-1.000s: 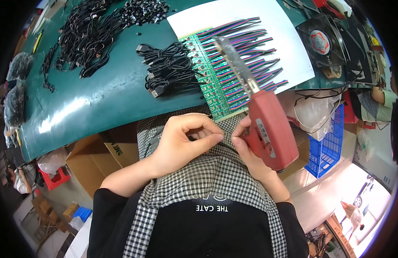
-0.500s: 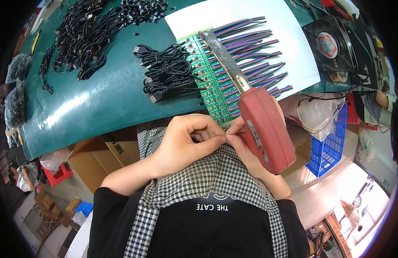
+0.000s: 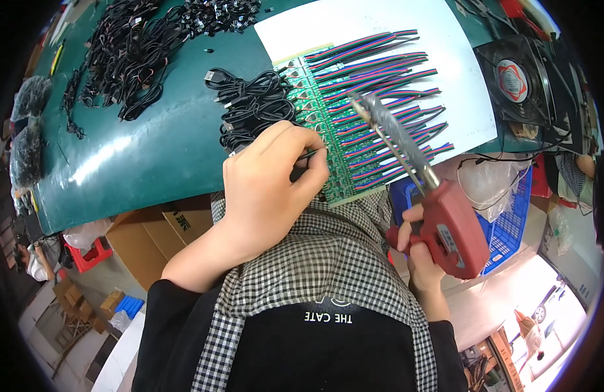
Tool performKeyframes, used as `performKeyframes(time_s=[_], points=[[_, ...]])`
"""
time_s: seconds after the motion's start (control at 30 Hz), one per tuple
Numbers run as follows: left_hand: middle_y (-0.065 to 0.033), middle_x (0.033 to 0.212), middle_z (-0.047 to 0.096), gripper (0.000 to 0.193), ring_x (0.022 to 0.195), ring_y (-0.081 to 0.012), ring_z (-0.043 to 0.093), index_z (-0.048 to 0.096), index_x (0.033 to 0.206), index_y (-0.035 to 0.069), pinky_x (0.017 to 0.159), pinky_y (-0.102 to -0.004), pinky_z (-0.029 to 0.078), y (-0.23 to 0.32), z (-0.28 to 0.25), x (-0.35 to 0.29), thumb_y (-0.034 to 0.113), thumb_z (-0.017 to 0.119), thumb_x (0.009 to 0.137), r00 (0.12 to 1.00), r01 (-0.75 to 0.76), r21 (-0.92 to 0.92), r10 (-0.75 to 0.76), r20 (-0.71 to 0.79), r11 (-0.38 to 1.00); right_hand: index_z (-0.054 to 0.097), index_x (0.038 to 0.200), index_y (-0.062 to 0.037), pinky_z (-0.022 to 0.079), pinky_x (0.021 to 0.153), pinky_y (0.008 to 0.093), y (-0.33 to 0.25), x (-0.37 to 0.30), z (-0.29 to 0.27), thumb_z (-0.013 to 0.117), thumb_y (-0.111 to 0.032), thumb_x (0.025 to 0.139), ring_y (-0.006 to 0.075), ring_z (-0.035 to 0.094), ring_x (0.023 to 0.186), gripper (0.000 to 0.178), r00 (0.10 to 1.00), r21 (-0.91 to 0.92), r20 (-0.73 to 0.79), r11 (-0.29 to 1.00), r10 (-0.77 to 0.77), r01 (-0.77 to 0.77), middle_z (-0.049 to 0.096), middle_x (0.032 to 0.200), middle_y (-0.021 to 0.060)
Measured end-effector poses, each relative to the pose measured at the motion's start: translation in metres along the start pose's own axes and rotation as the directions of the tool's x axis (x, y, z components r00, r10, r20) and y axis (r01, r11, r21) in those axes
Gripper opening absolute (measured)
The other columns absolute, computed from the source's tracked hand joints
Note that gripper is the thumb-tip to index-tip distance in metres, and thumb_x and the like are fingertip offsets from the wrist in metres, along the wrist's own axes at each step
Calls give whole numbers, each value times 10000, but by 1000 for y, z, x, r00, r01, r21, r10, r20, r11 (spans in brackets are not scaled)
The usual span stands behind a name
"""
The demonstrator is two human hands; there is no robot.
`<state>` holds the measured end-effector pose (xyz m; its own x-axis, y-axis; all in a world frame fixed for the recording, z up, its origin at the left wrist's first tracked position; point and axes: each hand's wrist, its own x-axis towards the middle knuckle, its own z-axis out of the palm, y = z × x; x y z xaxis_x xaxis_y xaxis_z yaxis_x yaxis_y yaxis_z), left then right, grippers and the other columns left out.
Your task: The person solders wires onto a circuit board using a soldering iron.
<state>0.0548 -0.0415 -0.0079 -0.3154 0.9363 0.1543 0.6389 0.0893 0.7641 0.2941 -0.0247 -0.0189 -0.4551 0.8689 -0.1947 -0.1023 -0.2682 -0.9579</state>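
Note:
My right hand (image 3: 421, 261) grips a red soldering gun (image 3: 460, 238) by its handle. The gun's metal tip slants up and left over the coloured wires. A panel of green circuit boards (image 3: 341, 176) lies near the table edge, and rows of wire strips in red, blue, green and black (image 3: 387, 85) fan out from its right side. My left hand (image 3: 266, 186) is closed in a pinch at the panel's left edge, on what looks like a black cable (image 3: 307, 156); the cable's end is hidden by the fingers. Just beyond that hand lie bundled black USB cables (image 3: 249, 98), several joined to the boards.
A white sheet (image 3: 445, 59) lies under the wires on the green table (image 3: 164, 163). A heap of black cables (image 3: 122, 59) and a pile of small black parts (image 3: 217, 16) sit at the far left. To the right stands a fan (image 3: 514, 81); a blue crate (image 3: 507, 228) is below.
My hands have parted. The left moved up and left to the boards' edge; the right swung down and right with the soldering gun, its tip shifting right and lower.

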Motion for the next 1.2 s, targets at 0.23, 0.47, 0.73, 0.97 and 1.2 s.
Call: performKeyframes(time_s=[0.23, 0.47, 0.73, 0.97, 1.2], points=[[-18, 680, 562, 120, 527, -182, 582, 591, 754, 82, 445, -295, 441, -10, 7, 0, 60, 695, 698, 995, -98, 168, 97, 14, 981, 618, 1031, 15, 497, 696, 279, 4, -29, -19, 774, -314, 718, 173, 624, 799, 480, 987, -166, -21, 973, 160, -161, 661, 851, 90], [-29, 682, 555, 115, 533, -156, 575, 592, 759, 57, 467, -267, 449, -6, 5, 0, 16, 685, 706, 997, -76, 189, 68, 44, 979, 603, 1108, 29, 517, 755, 320, 25, -48, -33, 768, -301, 757, 248, 657, 812, 509, 988, -164, -6, 975, 153, -152, 657, 958, 135], [-40, 691, 555, 108, 561, -140, 583, 600, 780, 33, 503, -243, 471, -4, 1, 1, -16, 677, 722, 993, -67, 207, 46, 106, 976, 604, 1138, 21, 537, 773, 344, 41, -59, -46, 767, -314, 757, 300, 668, 900, 533, 994, -206, 42, 974, 102, -91, 628, 1090, 203], [-40, 691, 551, 102, 567, -141, 587, 594, 772, 36, 508, -249, 470, -2, 1, 3, -7, 674, 727, 992, -57, 219, 32, 119, 974, 612, 1123, 32, 544, 748, 335, 36, -52, -44, 752, -366, 760, 298, 672, 888, 557, 988, -546, 136, 827, -68, 132, 619, 1106, 223], [-39, 696, 554, 98, 572, -146, 594, 597, 774, 38, 509, -255, 472, -2, 1, 2, 3, 677, 730, 992, -64, 231, 38, 118, 971, 644, 1063, 20, 546, 751, 335, 40, -65, -51, 748, -349, 757, 309, 665, 903, 491, 996, -551, 81, 831, -40, 78, 625, 1094, 216]])
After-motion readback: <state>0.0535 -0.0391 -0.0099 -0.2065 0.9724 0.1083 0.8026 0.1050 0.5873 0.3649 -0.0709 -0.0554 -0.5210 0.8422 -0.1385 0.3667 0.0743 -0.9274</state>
